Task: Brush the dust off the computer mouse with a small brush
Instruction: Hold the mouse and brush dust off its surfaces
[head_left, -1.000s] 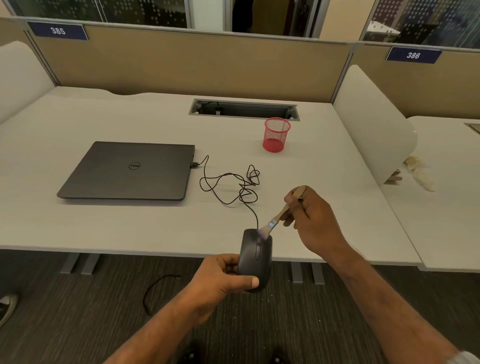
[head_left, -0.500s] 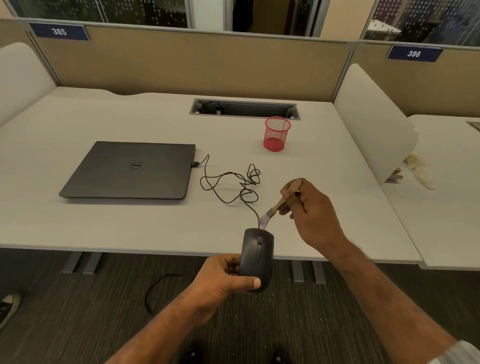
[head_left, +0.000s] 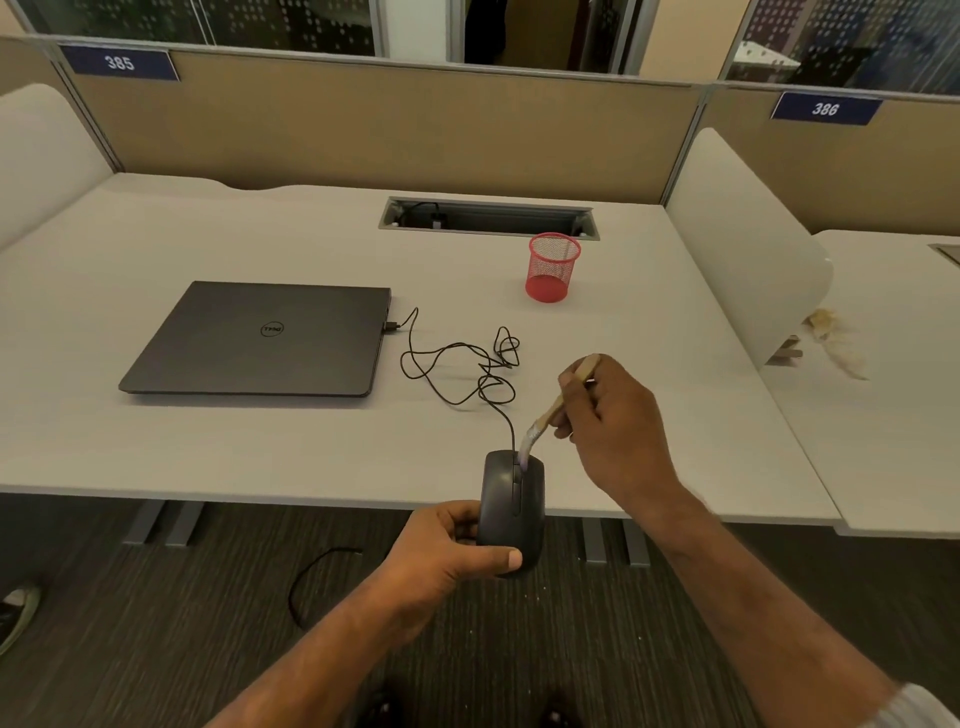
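My left hand (head_left: 441, 558) grips a black wired computer mouse (head_left: 511, 506) by its rear, holding it in the air over the desk's front edge. My right hand (head_left: 613, 423) pinches the wooden handle of a small brush (head_left: 545, 415). The pale bristles touch the front of the mouse beside the scroll wheel. The mouse's black cable (head_left: 462, 366) runs in loose loops across the desk to the laptop.
A closed dark laptop (head_left: 260, 338) lies on the white desk (head_left: 156, 441) at the left. A red mesh pen cup (head_left: 553, 267) stands behind the cable. A cable slot (head_left: 488, 218) is at the back. A white divider (head_left: 743, 249) stands at the right.
The brush lifted off the mouse's front half a second ago and has come back down onto it. My left hand keeps the mouse in nearly the same place.
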